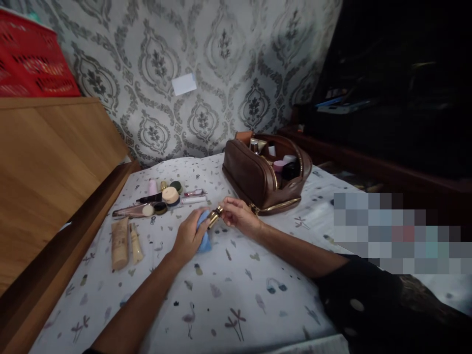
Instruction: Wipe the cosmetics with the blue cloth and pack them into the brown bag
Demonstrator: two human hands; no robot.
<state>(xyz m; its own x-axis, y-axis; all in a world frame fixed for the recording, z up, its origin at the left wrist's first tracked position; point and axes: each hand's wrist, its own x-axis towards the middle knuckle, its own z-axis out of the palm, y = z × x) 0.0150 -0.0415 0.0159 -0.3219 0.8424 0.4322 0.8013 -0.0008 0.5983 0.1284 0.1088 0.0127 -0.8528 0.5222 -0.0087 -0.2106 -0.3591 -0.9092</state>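
Observation:
My left hand is closed around a blue cloth and the lower part of a small shiny gold tube, which looks like a lipstick. The fingers of my right hand pinch the tube's upper end; that end is partly hidden by the fingertips. The tube tilts up to the right. Just behind my right hand stands a brown leather cosmetic bag, unzipped, with a pink-lidded jar, a black item and other containers inside.
Left of my hands lie a large beige tube, a smaller cream tube, a round beige compact, a white slim tube and several other cosmetics. A wooden cabinet with a red basket borders the left side; a patterned wall stands behind.

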